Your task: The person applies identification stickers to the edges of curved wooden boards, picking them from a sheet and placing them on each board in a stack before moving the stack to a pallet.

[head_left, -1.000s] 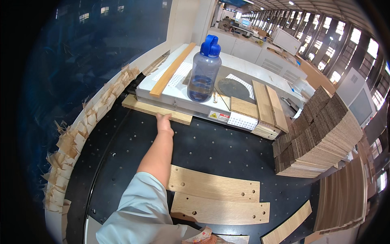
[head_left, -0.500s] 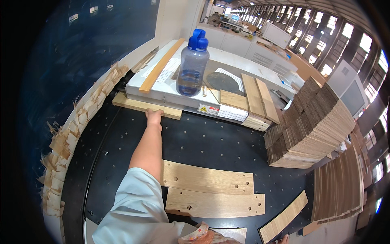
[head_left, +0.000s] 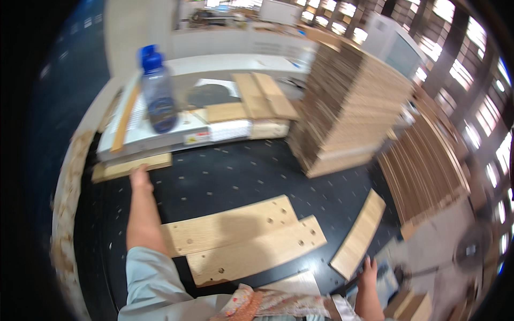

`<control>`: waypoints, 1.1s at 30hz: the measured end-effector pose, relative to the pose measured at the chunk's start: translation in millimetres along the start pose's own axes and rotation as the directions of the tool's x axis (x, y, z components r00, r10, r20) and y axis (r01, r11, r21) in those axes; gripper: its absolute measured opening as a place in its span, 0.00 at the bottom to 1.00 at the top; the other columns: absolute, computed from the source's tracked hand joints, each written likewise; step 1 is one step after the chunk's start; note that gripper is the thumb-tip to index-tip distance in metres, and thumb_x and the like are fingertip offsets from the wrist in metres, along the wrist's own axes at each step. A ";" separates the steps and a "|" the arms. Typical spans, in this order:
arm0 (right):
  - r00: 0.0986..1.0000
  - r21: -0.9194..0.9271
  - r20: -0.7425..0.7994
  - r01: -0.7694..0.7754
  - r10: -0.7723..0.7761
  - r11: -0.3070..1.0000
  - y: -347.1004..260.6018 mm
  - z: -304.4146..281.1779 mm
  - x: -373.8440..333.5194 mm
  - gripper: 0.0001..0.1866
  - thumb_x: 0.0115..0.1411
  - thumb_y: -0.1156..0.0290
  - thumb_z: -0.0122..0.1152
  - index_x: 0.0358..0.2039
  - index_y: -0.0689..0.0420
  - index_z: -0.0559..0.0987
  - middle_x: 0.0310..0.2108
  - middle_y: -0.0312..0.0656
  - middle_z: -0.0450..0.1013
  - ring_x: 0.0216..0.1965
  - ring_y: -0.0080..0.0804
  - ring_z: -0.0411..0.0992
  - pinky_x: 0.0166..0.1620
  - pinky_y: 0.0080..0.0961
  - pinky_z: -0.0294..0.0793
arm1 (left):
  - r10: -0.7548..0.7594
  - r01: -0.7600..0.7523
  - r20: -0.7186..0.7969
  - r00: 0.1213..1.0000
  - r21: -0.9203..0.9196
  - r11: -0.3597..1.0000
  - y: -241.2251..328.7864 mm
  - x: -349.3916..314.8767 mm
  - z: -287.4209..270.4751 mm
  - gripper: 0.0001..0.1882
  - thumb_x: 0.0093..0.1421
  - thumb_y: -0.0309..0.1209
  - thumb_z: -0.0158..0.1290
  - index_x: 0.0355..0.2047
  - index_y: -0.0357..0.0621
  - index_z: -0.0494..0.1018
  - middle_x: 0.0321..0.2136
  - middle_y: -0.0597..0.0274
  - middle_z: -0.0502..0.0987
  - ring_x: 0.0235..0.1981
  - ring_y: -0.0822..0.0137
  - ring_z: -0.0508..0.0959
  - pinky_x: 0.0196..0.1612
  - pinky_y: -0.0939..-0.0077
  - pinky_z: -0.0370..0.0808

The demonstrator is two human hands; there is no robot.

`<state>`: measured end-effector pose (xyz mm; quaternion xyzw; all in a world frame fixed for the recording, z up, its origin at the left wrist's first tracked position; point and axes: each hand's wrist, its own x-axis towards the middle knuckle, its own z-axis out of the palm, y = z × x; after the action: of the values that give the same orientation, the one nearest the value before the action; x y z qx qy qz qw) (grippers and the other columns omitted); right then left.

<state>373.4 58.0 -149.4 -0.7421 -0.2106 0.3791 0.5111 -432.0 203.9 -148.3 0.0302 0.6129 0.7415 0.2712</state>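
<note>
My left hand [head_left: 140, 175], at the end of my outstretched arm, is closed over the front edge of a narrow wooden board [head_left: 113, 171]. That board lies against the foot of the white machine housing [head_left: 120, 151]. Motion blur softens its fingers. My right hand [head_left: 368, 273] is at the table's near right edge, fingers stretched upward and holding nothing visible. It is nearest to a loose pale plank [head_left: 360, 235] lying at a slant. Two drilled wooden panels, a farther one [head_left: 230, 222] and a nearer one [head_left: 257, 251], lie side by side before me.
The black table [head_left: 214, 182] is dotted with small studs. A blue-capped water bottle [head_left: 159, 101] and a wooden strip [head_left: 126, 117] sit on the housing, beside short boards [head_left: 251, 96]. Tall stacked panels [head_left: 353, 107] rise at the right; more panels [head_left: 425, 171] stand beyond. A fan [head_left: 471, 250] is lower right.
The view has swung right, so the table and bottle appear farther left. My right hand and forearm have come further into view. My left hand stays on the same board.
</note>
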 end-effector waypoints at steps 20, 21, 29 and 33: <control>0.634 -0.409 0.259 0.756 -0.729 0.512 -82.6 24.7 -25.5 0.18 0.49 0.69 0.59 0.42 0.58 0.73 0.47 0.48 0.66 0.52 0.48 0.61 0.53 0.34 0.62 | 0.034 0.008 0.865 0.501 -0.043 0.999 50.9 -276.1 -54.4 0.27 0.57 0.35 0.49 0.55 0.37 0.58 0.51 0.52 0.67 0.51 0.63 0.69 0.47 0.73 0.70; 0.605 -0.430 0.293 0.775 -0.740 0.463 -86.2 33.8 -23.9 0.20 0.49 0.66 0.60 0.43 0.58 0.73 0.48 0.49 0.65 0.53 0.48 0.59 0.54 0.37 0.61 | 0.005 -0.001 0.949 0.315 -0.005 1.000 51.1 -317.2 -55.8 0.25 0.55 0.34 0.53 0.49 0.35 0.62 0.42 0.51 0.72 0.44 0.62 0.74 0.44 0.74 0.72; 0.810 -0.761 0.493 0.579 -0.317 0.294 -104.3 87.4 -47.7 0.34 0.50 0.44 0.56 0.57 0.42 0.64 0.63 0.43 0.47 0.65 0.44 0.39 0.57 0.66 0.42 | -0.313 -0.955 0.938 0.147 0.216 0.201 0.5 -487.8 -81.4 0.35 0.45 0.41 0.61 0.53 0.47 0.65 0.57 0.47 0.58 0.60 0.49 0.55 0.60 0.59 0.52; 0.735 -0.702 0.567 0.667 -0.372 0.249 -96.8 66.3 -44.3 0.33 0.50 0.47 0.57 0.55 0.45 0.66 0.62 0.44 0.50 0.65 0.45 0.41 0.57 0.66 0.45 | -0.315 -0.952 0.900 0.303 0.298 -0.065 -14.3 -501.5 -94.3 0.43 0.41 0.48 0.62 0.57 0.49 0.61 0.61 0.46 0.49 0.63 0.48 0.46 0.62 0.50 0.40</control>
<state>301.4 104.3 -57.7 -0.7143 -0.6799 0.1222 0.1124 -35.5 -99.0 -40.5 0.7563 0.6329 0.0327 0.1627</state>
